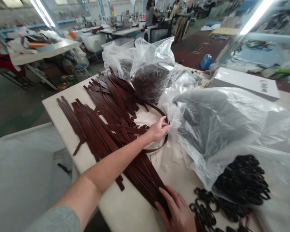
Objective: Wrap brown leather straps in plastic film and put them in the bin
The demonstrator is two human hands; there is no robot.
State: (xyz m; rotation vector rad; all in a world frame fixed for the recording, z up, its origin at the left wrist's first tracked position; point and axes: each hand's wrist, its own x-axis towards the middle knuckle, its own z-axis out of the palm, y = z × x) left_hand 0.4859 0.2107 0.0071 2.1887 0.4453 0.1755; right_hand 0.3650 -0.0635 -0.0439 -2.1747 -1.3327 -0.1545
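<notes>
My left hand (159, 129) reaches across the table, its fingers curled at the bend of a long brown strap (157, 109) beside the clear plastic bag (175, 116). Its fingertips partly hide the contact. Lower down, my right hand (177, 211) lies over a bundle of flat brown straps (141, 174), fingers wrapped on its near end. More dark brown straps (94, 133) spread in rows to the left, and another pile (111, 96) lies farther back. Small dark rings (145, 126) sit just behind my left wrist.
Black rings (205, 206) lie loose at the front right, with more heaped inside plastic (243, 180). Large clear bags (152, 77) stand at the back. A white box (244, 83) rests at the far right. A pale bin (26, 174) adjoins the table's left edge.
</notes>
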